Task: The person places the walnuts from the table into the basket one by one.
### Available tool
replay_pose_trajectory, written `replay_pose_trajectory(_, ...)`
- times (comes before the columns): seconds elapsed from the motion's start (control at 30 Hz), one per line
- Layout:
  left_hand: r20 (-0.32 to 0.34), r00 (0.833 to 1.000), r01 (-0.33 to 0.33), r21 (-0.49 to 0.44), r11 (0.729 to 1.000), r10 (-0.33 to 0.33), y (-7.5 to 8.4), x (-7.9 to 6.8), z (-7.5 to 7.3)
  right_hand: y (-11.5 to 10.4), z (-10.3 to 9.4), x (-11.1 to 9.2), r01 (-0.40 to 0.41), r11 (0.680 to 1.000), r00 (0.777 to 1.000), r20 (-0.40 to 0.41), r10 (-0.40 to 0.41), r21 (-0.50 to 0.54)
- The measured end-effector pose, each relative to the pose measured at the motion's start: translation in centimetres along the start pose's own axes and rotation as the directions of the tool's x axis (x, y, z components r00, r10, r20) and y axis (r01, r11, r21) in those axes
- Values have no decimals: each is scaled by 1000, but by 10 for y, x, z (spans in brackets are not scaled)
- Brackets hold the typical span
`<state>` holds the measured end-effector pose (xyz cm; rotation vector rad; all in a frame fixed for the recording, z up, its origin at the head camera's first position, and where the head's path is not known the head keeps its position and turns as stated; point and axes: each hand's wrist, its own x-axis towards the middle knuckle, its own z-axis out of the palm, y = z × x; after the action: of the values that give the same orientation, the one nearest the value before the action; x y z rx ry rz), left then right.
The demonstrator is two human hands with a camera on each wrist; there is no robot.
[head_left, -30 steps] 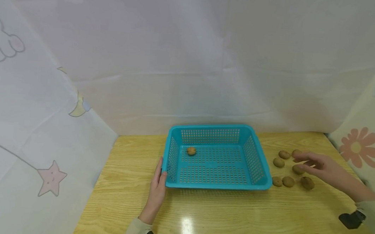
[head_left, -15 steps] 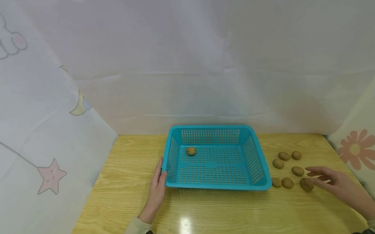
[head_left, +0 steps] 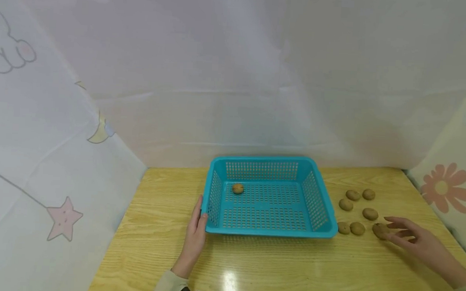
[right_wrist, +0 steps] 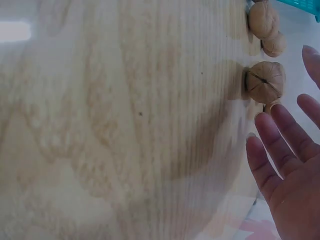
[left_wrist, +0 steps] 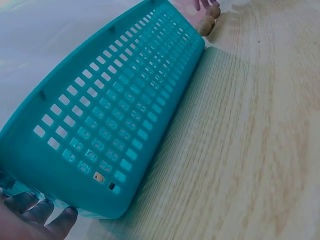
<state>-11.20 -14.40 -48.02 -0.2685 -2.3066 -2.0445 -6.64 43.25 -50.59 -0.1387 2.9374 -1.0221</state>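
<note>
A turquoise plastic basket (head_left: 272,232) with slotted walls stands on the table, one walnut (head_left: 237,188) inside at its back left. My left hand (head_left: 194,240) grips the basket's left side, thumb at the rim and fingers along the outer wall; in the left wrist view its fingertips (left_wrist: 64,220) lie against the end wall. To the right of the basket several walnuts lie loose. My right hand (head_left: 419,243) is at the nearest right walnut (head_left: 380,231), thumb and fingers apart around its right side. In the right wrist view the fingers are spread beside that walnut (right_wrist: 265,82).
The wooden table (head_left: 274,270) meets a pale cloth backdrop (head_left: 239,97) close behind the basket. More patterned cloth closes off the left and right sides. Other loose walnuts (head_left: 369,213) lie between the basket and my right hand.
My right hand has moved nearer and slightly right, from over the farther walnuts to the nearest right one. My left hand has stayed on the basket.
</note>
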Motion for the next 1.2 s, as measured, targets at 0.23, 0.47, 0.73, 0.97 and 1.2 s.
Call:
replay_pose_trajectory(0.23, -10, 1000, 5, 7, 1000, -4, 0, -1, 0, 3, 4, 0, 3, 1000, 1000, -1, -3, -13)
replay_pose_trajectory(0.47, -6, 1000, 2, 12, 1000, -2, 1, 0, 0, 3, 7, 4, -36, 996, 998, 46, 40, -85)
replay_pose_trajectory(0.73, 1, 1000, 8, 19, 1000, -8, 2, 1, 0, 2, 7, 9, -43, 994, 995, 83, 51, -97)
replay_pose_trajectory(0.97, 5, 1000, 10, 4, 1000, -10, 1, 1, 0, 2, 8, 10, -37, 992, 996, 72, 45, -118)
replay_pose_trajectory(1.2, 4, 1000, 19, -2, 1000, -19, 1, 1, 0, 3, 8, 10, -34, 993, 997, 65, 41, -111)
